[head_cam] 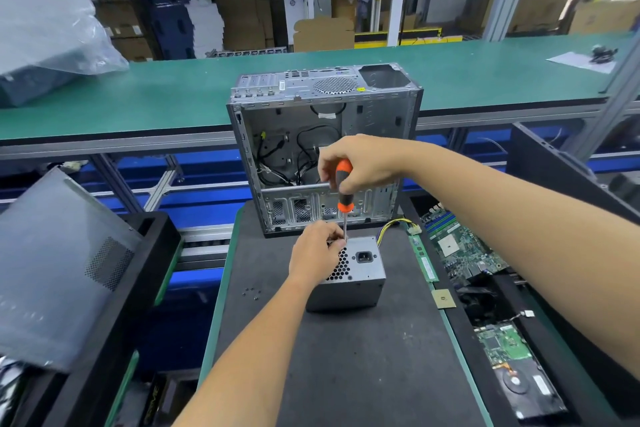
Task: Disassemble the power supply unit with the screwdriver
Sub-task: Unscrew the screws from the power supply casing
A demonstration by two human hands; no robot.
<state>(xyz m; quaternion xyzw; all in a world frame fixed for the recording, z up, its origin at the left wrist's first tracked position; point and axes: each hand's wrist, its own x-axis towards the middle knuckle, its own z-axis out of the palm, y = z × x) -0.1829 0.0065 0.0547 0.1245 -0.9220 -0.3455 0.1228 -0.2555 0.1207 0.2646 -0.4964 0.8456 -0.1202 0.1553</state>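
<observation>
A grey power supply unit (360, 279) stands on the dark mat (346, 357) with its honeycomb vent and power socket facing up. My right hand (363, 163) grips the orange and black handle of a screwdriver (344, 191), held upright. Its shaft points down to the unit's far left top corner. My left hand (317, 253) rests on the left side of the unit, and its fingers pinch the shaft near the tip. The tip itself is hidden by those fingers.
An open, emptied computer case (325, 149) stands just behind the unit. Several loose screws (252, 293) lie on the mat to the left. Circuit boards (460, 246) and a hard drive (526, 388) sit at the right. A grey side panel (59, 263) leans at the left.
</observation>
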